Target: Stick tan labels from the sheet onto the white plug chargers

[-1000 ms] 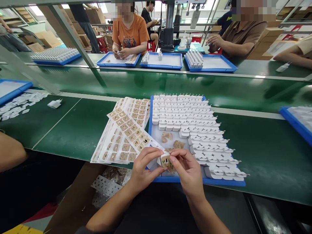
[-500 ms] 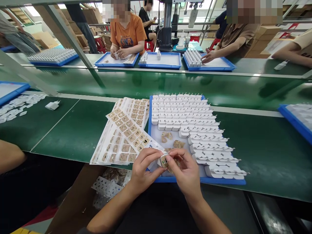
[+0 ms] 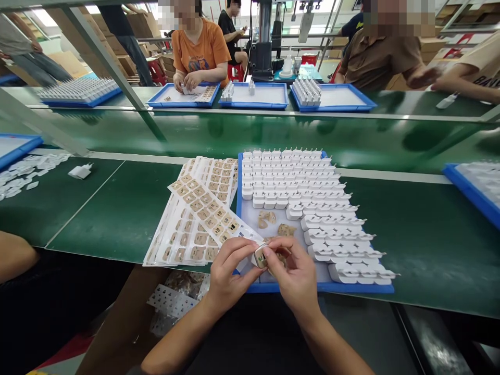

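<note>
Over the near edge of the tray, a small white plug charger (image 3: 260, 257) is held between both hands, its tan-filmed face with dark markings turned up toward me. My left hand (image 3: 231, 273) pinches it from the left with thumb and fingers. The right thumb presses on that face, with the other fingers of my right hand (image 3: 296, 271) curled behind. Crumpled tan film pieces (image 3: 287, 229) lie in the tray just beyond. Left of the hands, a sheet of tan stickers (image 3: 207, 203) rests slantwise on a stack of similar sheets (image 3: 175, 239).
Rows of white chargers (image 3: 289, 177), prongs up, fill much of the blue tray (image 3: 351, 288). A single charger (image 3: 80, 171) and flat white pieces (image 3: 23, 172) lie at left. Across the green bench, co-workers sit behind more trays (image 3: 253, 105). A metal post (image 3: 105, 57) slants at upper left.
My right thumb has shifted slightly on the charger's face; both hands keep their hold. Across the bench, the co-worker in brown has drawn a hand away from the tray, toward the right.
</note>
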Available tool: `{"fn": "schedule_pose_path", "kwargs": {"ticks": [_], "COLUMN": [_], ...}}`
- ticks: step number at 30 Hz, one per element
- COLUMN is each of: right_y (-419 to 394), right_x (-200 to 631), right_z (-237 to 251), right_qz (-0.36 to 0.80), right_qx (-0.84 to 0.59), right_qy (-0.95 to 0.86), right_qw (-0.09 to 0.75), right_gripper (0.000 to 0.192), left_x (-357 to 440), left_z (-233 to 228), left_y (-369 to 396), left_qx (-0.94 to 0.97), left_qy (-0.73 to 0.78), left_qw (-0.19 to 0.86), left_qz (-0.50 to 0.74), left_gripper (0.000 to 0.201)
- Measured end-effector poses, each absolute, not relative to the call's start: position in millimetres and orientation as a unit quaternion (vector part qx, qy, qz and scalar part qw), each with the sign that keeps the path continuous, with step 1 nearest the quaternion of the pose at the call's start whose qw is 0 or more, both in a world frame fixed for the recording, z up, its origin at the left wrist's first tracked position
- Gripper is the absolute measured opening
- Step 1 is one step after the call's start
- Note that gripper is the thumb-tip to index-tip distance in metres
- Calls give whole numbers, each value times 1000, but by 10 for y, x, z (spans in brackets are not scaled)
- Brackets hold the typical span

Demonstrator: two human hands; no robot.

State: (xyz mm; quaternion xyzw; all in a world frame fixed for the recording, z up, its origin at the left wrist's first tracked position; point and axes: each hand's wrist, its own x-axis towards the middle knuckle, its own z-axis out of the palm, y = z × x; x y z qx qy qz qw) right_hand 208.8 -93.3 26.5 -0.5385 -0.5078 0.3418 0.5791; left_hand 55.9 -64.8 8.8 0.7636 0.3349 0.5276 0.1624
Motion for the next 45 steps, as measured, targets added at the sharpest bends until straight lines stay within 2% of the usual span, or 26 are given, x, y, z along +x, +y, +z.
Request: {"fn": "schedule_pose_path", "kwargs": {"ticks": [10, 13, 15, 17, 23, 29, 33, 36, 39, 45], "right_y": [-928, -916, -920, -931, -930, -869, -867, -912, -959, -943], "right_x": [2044, 2035, 2034, 2027, 1971, 1935, 1946, 1963, 1973, 1983], "right_z": [266, 251, 243, 232, 234, 250, 211, 193, 175, 117], "right_qz": [307, 323, 357, 383, 446, 468, 463, 484, 498, 496], "right_qx": [-542, -524, -504, -481, -430, -438, -460, -435, -423, -430], "right_qy": [-517, -499, -518, -545, -480, -417, -416, -428, -441, -430], "right_qw": [587, 609, 592, 570, 621, 644, 634, 627, 615, 619], "right_gripper": [3, 16, 32, 40, 23, 4, 25, 24, 40, 26], "left_x": [551, 550, 559, 577, 629, 647, 671, 688, 698, 725], "left_z": [103, 99, 100, 101, 79, 43, -24, -84, -126, -122], "left_y": [-644, -647, -647, -648, -671, -707, -725, -717, -698, -693], "left_qx": [759, 750, 744, 744, 746, 740, 723, 682, 666, 686], "left_qy": [343, 352, 352, 346, 329, 318, 324, 337, 339, 330], "left_qw": [144, 154, 165, 175, 170, 173, 205, 242, 251, 199], "left_qz": [534, 539, 543, 545, 554, 567, 575, 602, 616, 618], "left_gripper": [33, 35, 34, 32, 30, 33, 35, 35, 35, 38]}}
